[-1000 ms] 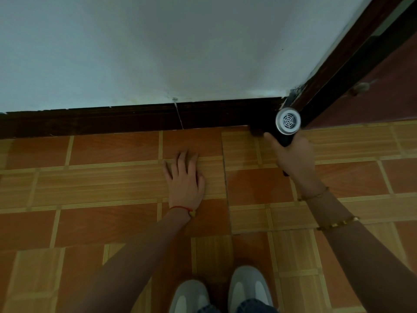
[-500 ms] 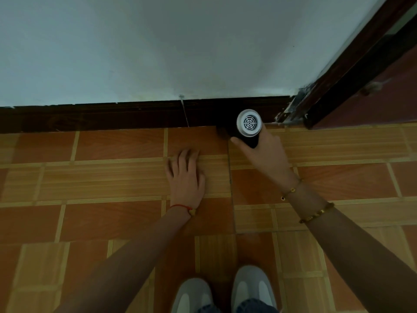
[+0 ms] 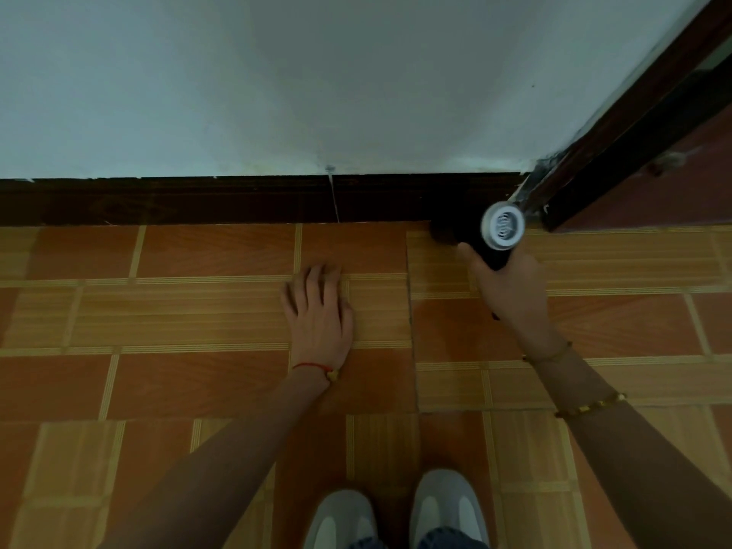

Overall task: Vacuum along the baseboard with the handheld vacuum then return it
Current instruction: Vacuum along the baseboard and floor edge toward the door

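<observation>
While gripped by R hand (image 3: 511, 287), vac (image 3: 500, 231) against baseboard (image 3: 198, 200).

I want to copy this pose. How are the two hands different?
The left hand lies flat on the floor, fingers spread, holding nothing. The right hand is wrapped around the vacuum, by the baseboard near the door frame. The left wrist has a red string; the right has gold bracelets. Both reach forward from bare arms.
</observation>
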`<state>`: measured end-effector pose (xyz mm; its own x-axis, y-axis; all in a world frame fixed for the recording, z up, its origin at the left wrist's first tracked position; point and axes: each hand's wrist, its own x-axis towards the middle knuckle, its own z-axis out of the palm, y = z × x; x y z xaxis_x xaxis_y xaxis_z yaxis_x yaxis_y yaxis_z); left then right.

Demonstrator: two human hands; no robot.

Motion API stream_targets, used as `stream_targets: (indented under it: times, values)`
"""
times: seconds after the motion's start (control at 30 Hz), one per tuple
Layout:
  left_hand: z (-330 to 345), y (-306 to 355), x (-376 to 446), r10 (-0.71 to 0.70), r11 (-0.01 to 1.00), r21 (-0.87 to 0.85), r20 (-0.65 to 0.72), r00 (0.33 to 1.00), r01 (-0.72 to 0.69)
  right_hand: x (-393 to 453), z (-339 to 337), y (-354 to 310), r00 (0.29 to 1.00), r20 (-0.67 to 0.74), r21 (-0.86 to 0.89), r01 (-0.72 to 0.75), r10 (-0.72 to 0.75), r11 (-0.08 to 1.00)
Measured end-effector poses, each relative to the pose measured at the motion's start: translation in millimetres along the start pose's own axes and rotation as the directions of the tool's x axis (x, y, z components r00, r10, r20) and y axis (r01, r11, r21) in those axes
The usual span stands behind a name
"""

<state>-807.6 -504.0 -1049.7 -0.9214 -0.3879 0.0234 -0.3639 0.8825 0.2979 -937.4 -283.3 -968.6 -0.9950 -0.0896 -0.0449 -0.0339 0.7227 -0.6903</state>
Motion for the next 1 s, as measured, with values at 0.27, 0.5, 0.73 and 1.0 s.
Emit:
stream_targets:
  times: [0.27, 0.5, 0.73, 1.0]
  values:
    - [-5.1, -6.9, -1.0, -0.018, 0.992, -0.127, -0.070, 0.997, 0.009, -3.4, 51.4, -57.1, 0.969, 0.145, 0.042, 0.196, -0.200, 0.980]
    - [-14.6, -33.7, -8.4, -0.149, 0.987, -0.068, -0.094, 0.984, 0.143, -9.8, 66.0, -68.7, 0.972, 0.114, 0.065, 0.200, -0.207, 0.978]
    - [-16.9, -52.7, -16.4, -0.216, 0.976, -0.028, -0.095, 0.972, 0.214, -6.8, 95.6, -94.9, 0.938, 0.211, 0.143, 0.247, -0.274, 0.958]
    - [-19.1, -65.1, -24.2, -0.224, 0.974, -0.005, -0.110, 0.968, 0.225, -1.6, 129.7, -130.1, 0.884, 0.309, 0.188, 0.305, -0.351, 0.934]
